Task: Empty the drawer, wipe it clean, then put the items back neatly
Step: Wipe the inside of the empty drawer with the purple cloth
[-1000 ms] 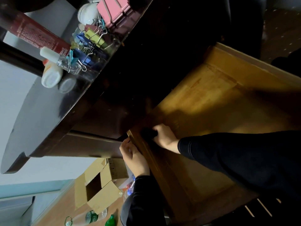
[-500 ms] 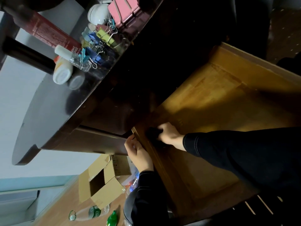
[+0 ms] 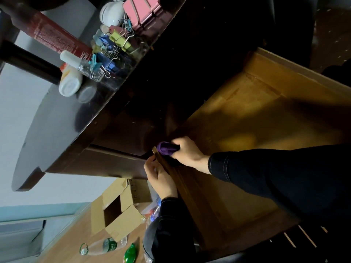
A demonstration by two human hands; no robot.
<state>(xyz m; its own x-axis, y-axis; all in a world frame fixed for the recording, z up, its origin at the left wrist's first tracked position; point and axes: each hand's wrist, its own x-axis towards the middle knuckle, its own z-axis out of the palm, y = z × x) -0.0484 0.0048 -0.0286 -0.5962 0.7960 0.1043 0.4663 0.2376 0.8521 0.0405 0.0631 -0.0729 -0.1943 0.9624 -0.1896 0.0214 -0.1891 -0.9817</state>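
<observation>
Red pack [image 3: 57, 38]: upper left of the frame, long and flat on the dark glossy worktop [image 3: 62, 118], with white lettering at its lower end.
White bottle [image 3: 69, 82]: just below the lettered end of the red pack, resting on the worktop and mirrored in its shine.
Floor [image 3: 62, 242]: lower left, pale wood, seen past the worktop's rounded edge.
Clear bottle [image 3: 103, 246]: bottom, left of centre, lying on its side on the floor, green label; green bottle [image 3: 130, 253] just right of it.
Binder clips [image 3: 115, 44]: top, left of centre, a loose heap in blue, yellow and pink touching the red pack; larger pink clips [image 3: 142, 8] at the top edge.
Cardboard box [image 3: 117, 207]: lower centre-left, on the floor, flaps open.
Left grip [image 3: 161, 179]: centre, a little low, fingers curled on the outer face of the drawer's side wall near its corner, holding it; dark sleeve running down to the bottom edge.
Purple cloth [image 3: 165, 149]: centre, bunched, inside the drawer's corner, touching the side wall.
Right grip [image 3: 187, 152]: just right of the cloth, clenched around it; dark sleeve reaching in from the right edge.
Drawer [image 3: 256, 111]: right half, standing open under the worktop, golden wood bottom showing, partly in shadow.
</observation>
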